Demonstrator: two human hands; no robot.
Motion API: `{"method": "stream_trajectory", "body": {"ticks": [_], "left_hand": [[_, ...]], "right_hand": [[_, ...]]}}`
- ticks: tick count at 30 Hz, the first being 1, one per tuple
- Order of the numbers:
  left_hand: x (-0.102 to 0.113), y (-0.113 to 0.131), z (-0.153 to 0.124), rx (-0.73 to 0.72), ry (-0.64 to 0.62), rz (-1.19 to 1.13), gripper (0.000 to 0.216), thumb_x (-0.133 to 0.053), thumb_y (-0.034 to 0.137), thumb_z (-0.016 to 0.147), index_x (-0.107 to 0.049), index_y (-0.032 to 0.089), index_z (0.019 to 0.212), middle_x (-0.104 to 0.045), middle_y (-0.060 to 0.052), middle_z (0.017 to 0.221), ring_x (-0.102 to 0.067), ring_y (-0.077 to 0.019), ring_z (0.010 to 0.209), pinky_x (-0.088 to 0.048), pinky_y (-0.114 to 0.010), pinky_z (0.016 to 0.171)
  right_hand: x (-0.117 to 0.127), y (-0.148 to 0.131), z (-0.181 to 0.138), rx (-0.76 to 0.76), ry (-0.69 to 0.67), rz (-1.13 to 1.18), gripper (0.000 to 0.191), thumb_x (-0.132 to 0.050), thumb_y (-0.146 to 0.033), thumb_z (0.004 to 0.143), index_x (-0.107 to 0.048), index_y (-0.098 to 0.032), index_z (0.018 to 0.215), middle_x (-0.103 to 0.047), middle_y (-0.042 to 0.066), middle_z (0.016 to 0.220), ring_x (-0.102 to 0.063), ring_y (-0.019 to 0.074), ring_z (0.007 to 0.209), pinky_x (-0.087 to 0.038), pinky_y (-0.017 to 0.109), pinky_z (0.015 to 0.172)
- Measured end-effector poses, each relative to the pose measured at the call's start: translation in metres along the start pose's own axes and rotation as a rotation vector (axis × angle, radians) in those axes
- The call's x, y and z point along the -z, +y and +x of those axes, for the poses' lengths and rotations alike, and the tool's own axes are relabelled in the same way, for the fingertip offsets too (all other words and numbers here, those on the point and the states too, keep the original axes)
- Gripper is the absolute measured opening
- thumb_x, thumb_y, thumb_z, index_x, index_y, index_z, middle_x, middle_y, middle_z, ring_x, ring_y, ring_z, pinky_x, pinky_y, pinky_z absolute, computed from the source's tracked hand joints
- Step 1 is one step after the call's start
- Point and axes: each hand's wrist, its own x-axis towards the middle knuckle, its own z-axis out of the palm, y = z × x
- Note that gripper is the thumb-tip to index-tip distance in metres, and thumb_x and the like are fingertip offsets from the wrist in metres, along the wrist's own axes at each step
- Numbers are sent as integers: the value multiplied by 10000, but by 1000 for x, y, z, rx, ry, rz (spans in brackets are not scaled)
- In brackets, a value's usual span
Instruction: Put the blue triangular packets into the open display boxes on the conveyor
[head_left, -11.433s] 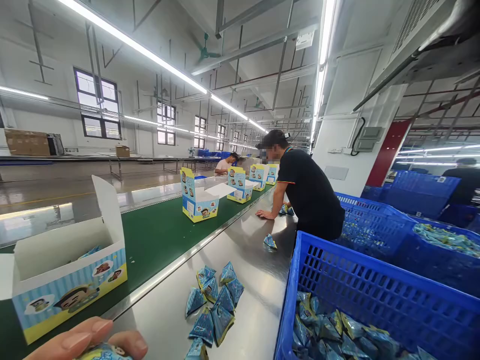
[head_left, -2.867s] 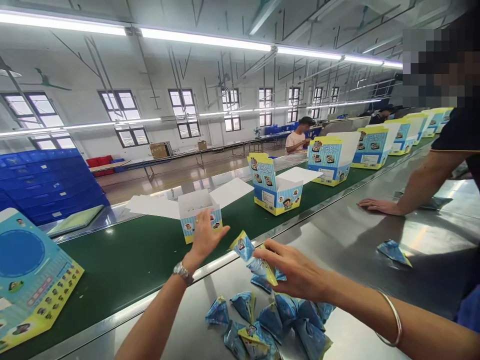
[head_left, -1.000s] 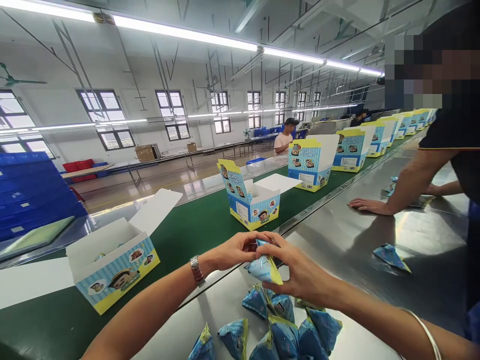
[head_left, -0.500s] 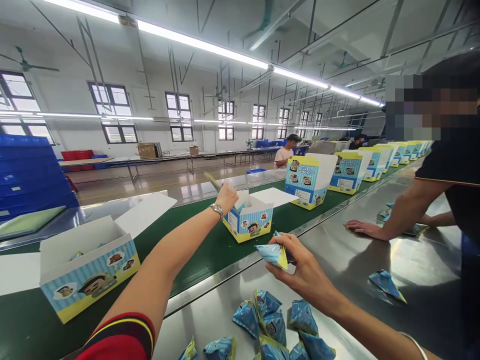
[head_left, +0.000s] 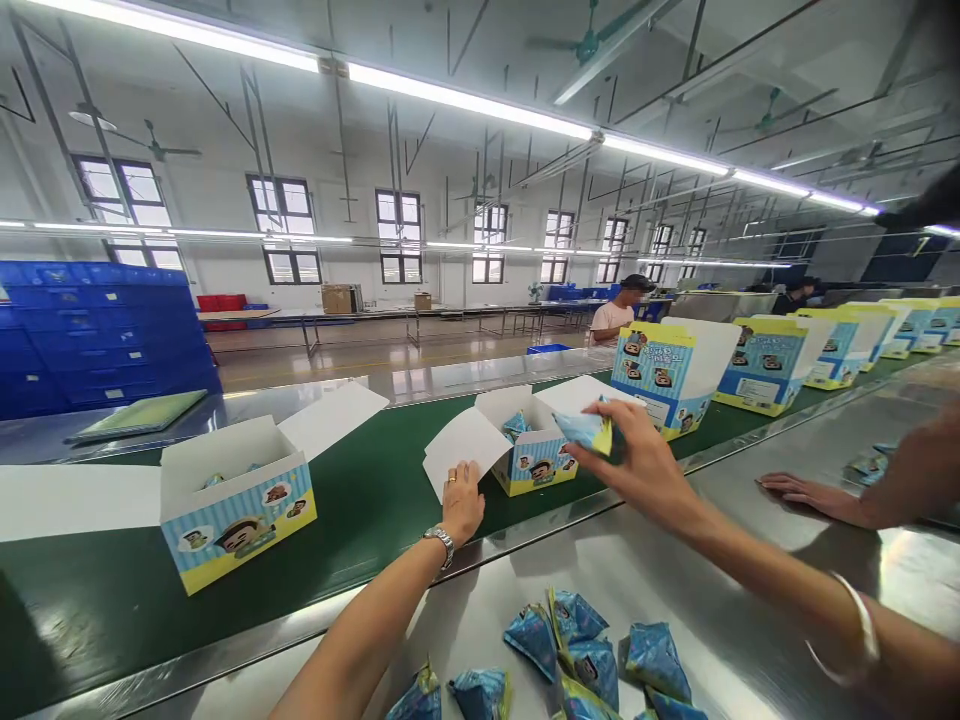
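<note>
Holding a blue packet [head_left: 589, 430] pinched between thumb and fingertips, the right hand [head_left: 645, 465] reaches out past the far edge of the table [head_left: 675, 570] and over the green belt [head_left: 360, 500]. The packet hangs just beside the opening of a small open box [head_left: 536, 468]. The left hand [head_left: 463, 503] lies flat and open, gripping nothing, with its fingers on the box's white flap [head_left: 461, 452], which is spread on the belt. Blue packets show inside the box. The step looks like dropping this packet in. I judge the next move needs the right hand carried a little further over the opening and the fingers loosened, with the left hand steadying the box. A heap of packets [head_left: 592, 655] lies at the table's near edge, and a co-worker's hand [head_left: 799, 490] rests flat further along.
</note>
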Motion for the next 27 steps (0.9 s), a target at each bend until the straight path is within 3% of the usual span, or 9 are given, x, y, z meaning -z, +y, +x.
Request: {"method": "stream_trajectory", "body": {"ticks": [5,8,10,14,16,18,22,24,27], "left_hand": [[21,-6,9,3,76,-46,506,-647,131,967,-602,212,1465,-619,-187,1572,-594,-399,1425,-540,-560,1155],[42,-14,10,-37,125,-50,482,-659,129,949,-632,231,1420,-636,-176,1543,-607,-403,1417,-538,-590,1176],[56,-19,8,-80,151,-59,496,-659,129,955,-627,220,1442,-614,-185,1569,-595,-403,1444,-523,-598,1219],[91,-21,-11,-187,162,-124,540,-636,140,996,-583,187,1531,-525,-214,1667,-488,-410,1563,-403,-617,1341],[107,-20,-28,-223,140,-183,552,-602,166,1029,-548,184,1578,-458,-219,1722,-412,-415,1613,-338,-635,1375],[119,-22,-51,-245,94,-252,562,-584,200,1049,-524,200,1607,-397,-209,1762,-350,-417,1645,-304,-650,1388],[131,-34,-109,-240,-116,-384,598,-681,280,1010,-550,246,1593,-460,-191,1689,-453,-412,1566,-376,-655,1345],[132,-39,-137,-216,-259,-441,621,-718,315,993,-559,258,1591,-543,-181,1592,-571,-372,1453,-460,-610,1291],[126,-38,-166,-178,-443,-506,653,-787,323,953,-593,252,1573,-618,-157,1509,-633,-325,1375,-518,-511,1233]], "right_hand": [[-49,21,122,-119,-68,-116,627,-813,-506,886,-634,-196,1400,-605,190,1446,-557,395,1432,-469,575,1239],[-72,38,150,-131,-118,-104,813,-882,-599,830,-587,-207,1477,-636,208,1466,-589,434,1419,-487,644,1203],[-72,49,147,-127,-126,-97,845,-824,-618,890,-521,-195,1556,-603,245,1535,-563,449,1463,-474,669,1209],[-40,57,99,-119,-252,-77,648,-610,-515,1031,-510,-158,1561,-633,259,1491,-689,377,1294,-595,573,1077],[-23,55,58,-113,-400,-55,562,-613,-485,1022,-584,-177,1492,-721,196,1330,-759,314,1091,-645,491,962],[-13,53,11,-54,-595,-51,520,-661,-431,989,-644,-202,1456,-754,137,1213,-775,278,1000,-649,458,956],[-21,60,-75,57,-930,-180,648,-689,-234,916,-640,-274,1561,-738,126,1277,-784,289,1142,-612,471,1082],[-32,71,-100,12,-982,-257,690,-638,-144,898,-642,-283,1574,-743,139,1307,-788,301,1179,-596,482,1113],[-47,90,-114,-19,-998,-280,660,-535,-80,889,-687,-197,1521,-780,198,1258,-809,354,1144,-598,529,1098]]}}
